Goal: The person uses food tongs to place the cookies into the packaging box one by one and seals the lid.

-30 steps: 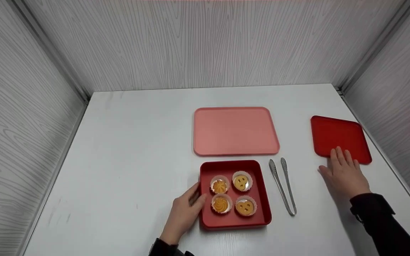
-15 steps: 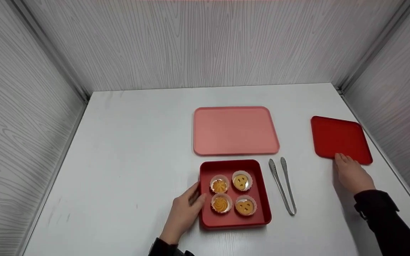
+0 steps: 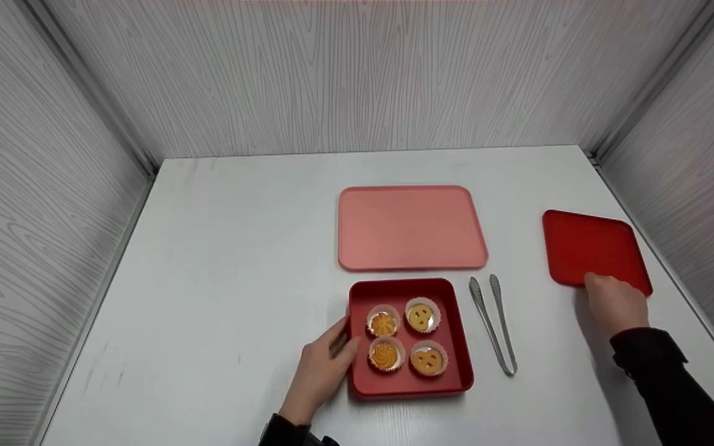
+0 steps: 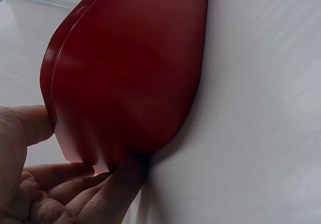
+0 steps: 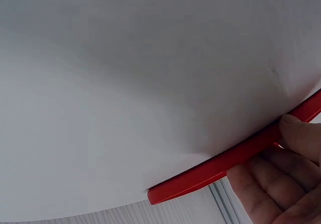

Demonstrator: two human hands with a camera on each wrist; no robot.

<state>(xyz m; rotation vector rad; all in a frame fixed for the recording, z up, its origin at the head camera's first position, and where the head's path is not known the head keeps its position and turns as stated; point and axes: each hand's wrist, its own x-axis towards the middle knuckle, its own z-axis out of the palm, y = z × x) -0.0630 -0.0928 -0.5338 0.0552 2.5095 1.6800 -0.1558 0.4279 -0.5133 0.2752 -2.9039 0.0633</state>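
My left hand (image 3: 321, 370) holds the left side of a deep red box (image 3: 464, 365), its thumb at the rim and fingers against the outer wall (image 4: 125, 68). In the box sit several cookies in white paper cups: a star-shaped cookie (image 3: 383, 324), a swirl cookie (image 3: 384, 356) and button-like cookies (image 3: 420, 317) with holes. At the right, my right hand (image 3: 616, 303) pinches the near edge of a flat red lid (image 3: 595, 248). The right wrist view shows the thumb on one face of the lid (image 5: 200, 176) and curled fingers on the other.
A pink tray (image 3: 411, 228) lies behind the box. Metal tongs (image 3: 494, 328) lie between the box and my right hand, arms spread. Wood-grained walls (image 3: 357, 80) enclose the white table (image 3: 239, 260) at the back and both sides.
My right hand has gone from spread fingers over the lid's near edge to pinching that edge. The lid has shifted slightly towards me. The left hand and box have stayed put.
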